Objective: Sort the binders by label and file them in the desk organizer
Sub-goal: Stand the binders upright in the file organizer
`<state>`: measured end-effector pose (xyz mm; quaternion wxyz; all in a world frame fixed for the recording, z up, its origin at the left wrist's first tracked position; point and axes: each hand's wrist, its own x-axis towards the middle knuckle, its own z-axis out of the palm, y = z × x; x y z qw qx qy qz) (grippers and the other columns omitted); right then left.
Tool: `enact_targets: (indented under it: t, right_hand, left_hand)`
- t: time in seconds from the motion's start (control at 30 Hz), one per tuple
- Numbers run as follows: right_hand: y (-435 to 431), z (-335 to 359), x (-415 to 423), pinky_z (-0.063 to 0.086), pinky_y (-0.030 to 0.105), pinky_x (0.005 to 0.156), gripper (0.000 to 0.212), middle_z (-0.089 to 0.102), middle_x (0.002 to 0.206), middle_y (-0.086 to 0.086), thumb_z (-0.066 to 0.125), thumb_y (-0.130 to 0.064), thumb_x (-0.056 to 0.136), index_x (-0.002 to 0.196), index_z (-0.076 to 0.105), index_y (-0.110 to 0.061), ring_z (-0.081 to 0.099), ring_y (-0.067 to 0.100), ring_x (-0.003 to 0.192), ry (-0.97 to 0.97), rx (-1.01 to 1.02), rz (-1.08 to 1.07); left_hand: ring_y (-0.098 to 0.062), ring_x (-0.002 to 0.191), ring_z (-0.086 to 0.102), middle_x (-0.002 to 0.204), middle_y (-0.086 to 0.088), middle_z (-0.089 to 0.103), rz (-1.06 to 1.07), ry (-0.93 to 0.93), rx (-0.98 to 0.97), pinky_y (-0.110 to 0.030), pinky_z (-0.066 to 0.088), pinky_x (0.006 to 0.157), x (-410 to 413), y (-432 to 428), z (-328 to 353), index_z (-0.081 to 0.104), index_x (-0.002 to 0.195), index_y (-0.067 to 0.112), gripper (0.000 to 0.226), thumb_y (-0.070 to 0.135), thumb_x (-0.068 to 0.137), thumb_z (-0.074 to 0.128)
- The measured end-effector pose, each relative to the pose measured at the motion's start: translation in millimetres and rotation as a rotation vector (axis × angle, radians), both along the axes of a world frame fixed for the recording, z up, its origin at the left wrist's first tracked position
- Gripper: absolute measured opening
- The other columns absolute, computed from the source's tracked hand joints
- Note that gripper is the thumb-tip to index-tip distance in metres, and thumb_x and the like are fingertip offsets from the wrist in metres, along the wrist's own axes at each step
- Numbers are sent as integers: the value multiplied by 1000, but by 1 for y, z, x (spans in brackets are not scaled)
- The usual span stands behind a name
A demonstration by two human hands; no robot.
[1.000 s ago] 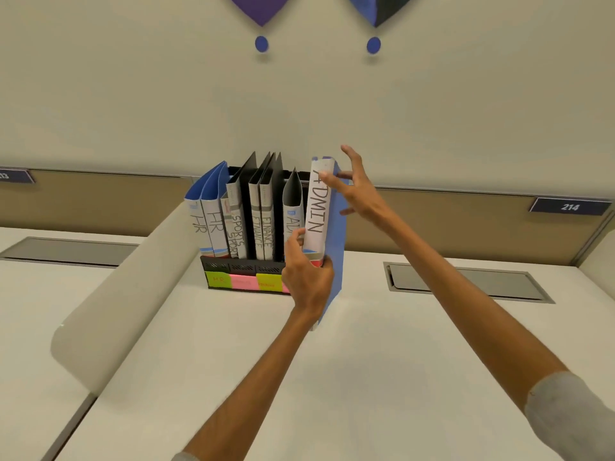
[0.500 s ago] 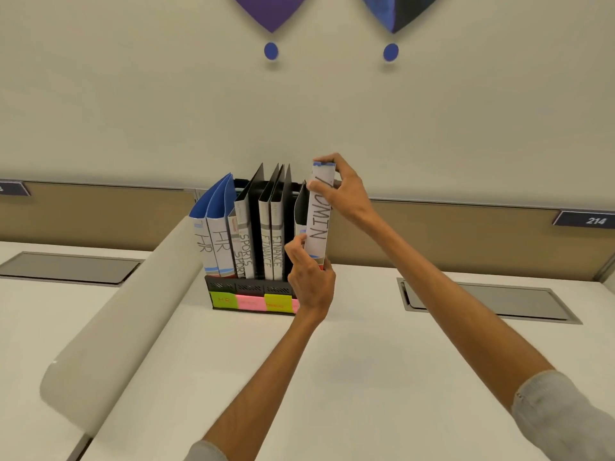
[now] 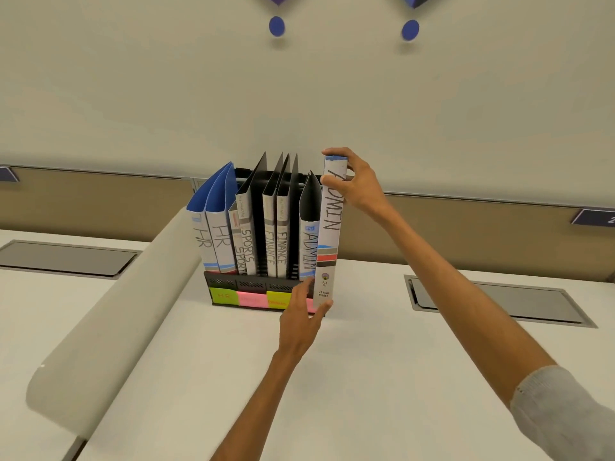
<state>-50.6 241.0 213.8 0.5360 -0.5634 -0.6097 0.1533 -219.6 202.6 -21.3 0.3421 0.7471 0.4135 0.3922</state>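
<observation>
Centre frame: your right hand (image 3: 357, 184) grips the ADMIN binder (image 3: 329, 227) top while your left hand (image 3: 299, 322), fingers straight, steers its base toward the organizer (image 3: 226, 283).

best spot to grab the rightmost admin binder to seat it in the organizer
Grip the outer ADMIN binder at the top of its spine, coming from above and the right, as the right hand does. It stands upright with the other ADMIN binder close on its left, so top and right are free.
</observation>
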Motion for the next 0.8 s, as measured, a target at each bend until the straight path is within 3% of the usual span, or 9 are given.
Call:
enact_targets:
  t: [0.1,0.2,0.37,0.43,0.5,0.6,0.7,0.8]
  right_hand:
    - [7,-6,-1,55,14,63,43,56,128,0,68,-16,86,127,56,-22,63,10,88,13,0,21]
    - [12,-11,2,53,15,60,41,57,124,0,68,-15,87,125,57,-22,65,10,81,40,15,17]
    - [19,-17,4,53,16,60,37,61,110,-4,69,-18,87,122,58,-19,67,4,72,26,59,21]
    - [21,-19,4,54,18,60,36,62,108,-2,70,-19,86,120,58,-19,67,5,73,34,88,6]
    - [22,-21,5,55,19,61,35,62,109,1,70,-20,86,119,58,-19,66,9,77,44,102,-3]
    - [20,-23,5,56,20,63,34,62,114,1,69,-20,87,120,59,-18,66,13,83,26,118,4]
    - [16,-28,4,55,18,68,35,57,120,-10,69,-18,87,120,60,-16,64,16,96,-11,195,4]
    - [16,-32,4,52,14,80,36,52,131,-1,69,-13,85,120,60,-11,57,21,117,-64,281,-14]
  left_hand:
    - [-10,115,55,135,10,47,23,116,23,-26,49,78,-4,16,-2,45,133,29,52,49,88,63]
    - [-16,106,59,136,3,47,100,200,46,-28,49,69,1,33,9,45,133,19,64,46,82,72]
    - [-20,112,59,144,0,39,43,270,5,-33,55,75,10,42,6,29,142,15,89,55,76,73]
    - [-24,115,58,146,-2,33,74,274,-59,-40,56,83,13,41,1,21,146,12,109,64,67,76]
    - [-26,117,57,147,-5,31,125,291,-81,-42,55,85,17,43,1,18,147,9,115,64,64,77]
    - [-29,113,60,141,-6,39,171,357,-85,-44,56,83,25,49,4,23,144,9,107,61,67,77]
    - [-29,112,60,133,-7,50,229,305,-114,-45,54,85,32,52,1,32,138,10,88,55,75,74]
    - [-29,113,59,129,-8,57,302,271,-107,-44,52,85,32,59,-2,37,133,10,70,49,84,67]
